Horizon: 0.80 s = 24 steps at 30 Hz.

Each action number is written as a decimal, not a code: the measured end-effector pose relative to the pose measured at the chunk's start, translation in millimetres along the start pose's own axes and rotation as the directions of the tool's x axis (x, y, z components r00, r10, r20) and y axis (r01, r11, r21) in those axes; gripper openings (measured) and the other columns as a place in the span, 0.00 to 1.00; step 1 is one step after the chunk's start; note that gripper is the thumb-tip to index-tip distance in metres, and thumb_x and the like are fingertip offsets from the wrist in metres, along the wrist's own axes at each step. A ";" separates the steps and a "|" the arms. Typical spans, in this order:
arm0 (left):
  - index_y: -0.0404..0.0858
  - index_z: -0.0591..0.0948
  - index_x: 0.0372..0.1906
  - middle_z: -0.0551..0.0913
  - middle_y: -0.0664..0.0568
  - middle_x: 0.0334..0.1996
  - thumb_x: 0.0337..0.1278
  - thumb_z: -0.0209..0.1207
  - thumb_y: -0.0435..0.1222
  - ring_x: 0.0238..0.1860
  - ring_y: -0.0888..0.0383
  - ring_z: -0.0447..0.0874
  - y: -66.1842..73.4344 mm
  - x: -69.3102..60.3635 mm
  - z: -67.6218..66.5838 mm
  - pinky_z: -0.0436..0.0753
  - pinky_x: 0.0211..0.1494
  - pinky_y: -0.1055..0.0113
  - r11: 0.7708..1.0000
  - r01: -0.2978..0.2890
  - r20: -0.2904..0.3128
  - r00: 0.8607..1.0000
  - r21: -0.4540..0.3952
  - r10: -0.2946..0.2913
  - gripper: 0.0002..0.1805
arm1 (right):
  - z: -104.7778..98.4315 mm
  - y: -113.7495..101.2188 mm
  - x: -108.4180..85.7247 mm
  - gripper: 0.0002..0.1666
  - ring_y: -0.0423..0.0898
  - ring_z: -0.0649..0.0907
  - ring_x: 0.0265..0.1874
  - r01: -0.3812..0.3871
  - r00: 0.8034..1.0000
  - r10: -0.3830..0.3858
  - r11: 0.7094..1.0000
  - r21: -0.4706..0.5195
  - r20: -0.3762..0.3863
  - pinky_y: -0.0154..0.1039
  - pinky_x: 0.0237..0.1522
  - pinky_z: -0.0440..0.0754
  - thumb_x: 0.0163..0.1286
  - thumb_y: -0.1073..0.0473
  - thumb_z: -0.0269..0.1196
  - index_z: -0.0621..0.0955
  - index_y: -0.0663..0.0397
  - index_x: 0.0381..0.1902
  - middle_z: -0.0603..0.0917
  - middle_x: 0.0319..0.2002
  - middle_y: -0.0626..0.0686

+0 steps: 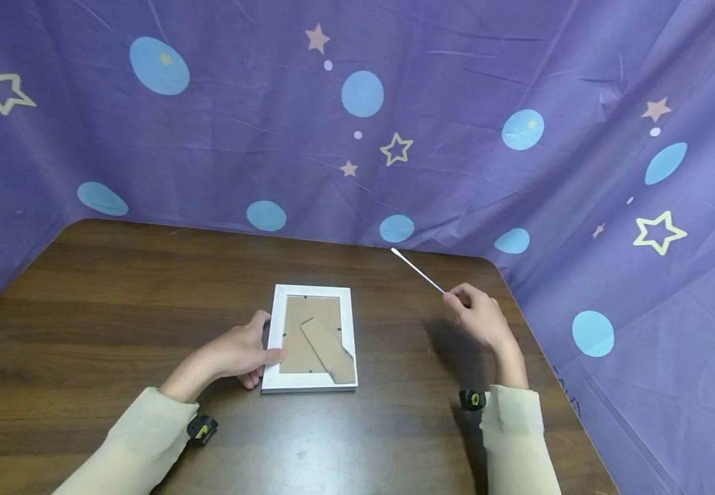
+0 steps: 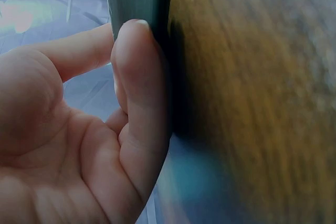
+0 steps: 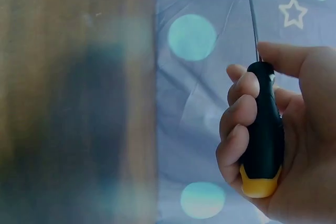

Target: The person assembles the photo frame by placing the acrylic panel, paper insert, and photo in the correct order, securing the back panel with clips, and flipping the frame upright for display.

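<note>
A white picture frame (image 1: 346,323) lies face down near the middle of the table, its brown backing board (image 1: 295,309) and slanted stand leg (image 1: 326,347) showing. My left hand (image 1: 243,350) grips the frame's left side, thumb on the back and other fingers at the edge. In the left wrist view, fingers bear against the frame's edge (image 2: 136,3). Off to the right, my right hand (image 1: 481,316) holds a screwdriver (image 3: 265,124) above the table. Its black handle with a yellow end sits in the curled fingers, and the thin shaft (image 1: 418,271) points up and left, away from the frame.
Dark wooden table (image 1: 116,309) extends under both arms. A purple curtain (image 1: 240,124) with stars and blue dots stands along its back and sides. Black bands (image 1: 203,430) are on both wrists, by the light sleeves.
</note>
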<state>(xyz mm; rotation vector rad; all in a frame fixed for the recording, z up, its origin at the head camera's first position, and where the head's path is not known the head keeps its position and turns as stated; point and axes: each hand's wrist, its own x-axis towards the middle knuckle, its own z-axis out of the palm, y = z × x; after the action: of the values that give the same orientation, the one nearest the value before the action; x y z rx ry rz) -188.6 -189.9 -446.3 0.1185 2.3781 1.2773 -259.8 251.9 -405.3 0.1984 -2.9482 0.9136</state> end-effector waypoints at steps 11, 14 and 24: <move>0.26 0.50 0.78 0.79 0.42 0.23 0.73 0.65 0.37 0.18 0.53 0.79 -0.1 -1.6 -2.6 0.85 0.22 0.60 1.000 -0.004 -0.004 1.000 0.008 0.004 0.45 | 12.1 29.3 4.8 0.07 0.51 0.79 0.38 0.009 0.999 -0.007 0.998 -0.055 0.035 0.45 0.42 0.75 0.76 0.57 0.68 0.83 0.53 0.46 0.81 0.35 0.52; 0.26 0.50 0.78 0.79 0.42 0.24 0.73 0.65 0.38 0.19 0.53 0.79 0.2 -0.8 -2.5 0.86 0.22 0.60 1.000 -0.008 -0.003 1.000 0.016 0.008 0.45 | 13.8 36.0 5.1 0.08 0.52 0.80 0.39 0.009 0.998 -0.005 0.998 -0.063 0.058 0.47 0.44 0.77 0.76 0.59 0.67 0.83 0.56 0.49 0.83 0.37 0.53; 0.26 0.50 0.78 0.79 0.41 0.24 0.73 0.65 0.38 0.19 0.53 0.79 2.2 -0.1 -1.0 0.86 0.22 0.60 1.000 -0.014 0.006 1.000 0.021 0.014 0.45 | 18.1 46.7 6.5 0.07 0.53 0.79 0.43 0.040 0.992 -0.027 0.994 -0.102 0.125 0.52 0.49 0.76 0.76 0.62 0.66 0.86 0.57 0.48 0.83 0.38 0.54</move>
<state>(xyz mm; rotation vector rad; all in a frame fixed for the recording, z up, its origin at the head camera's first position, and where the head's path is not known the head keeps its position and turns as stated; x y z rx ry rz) -189.2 -189.5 -444.0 0.1448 2.3901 1.2573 -272.8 279.1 -445.9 0.3101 -3.0851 0.7677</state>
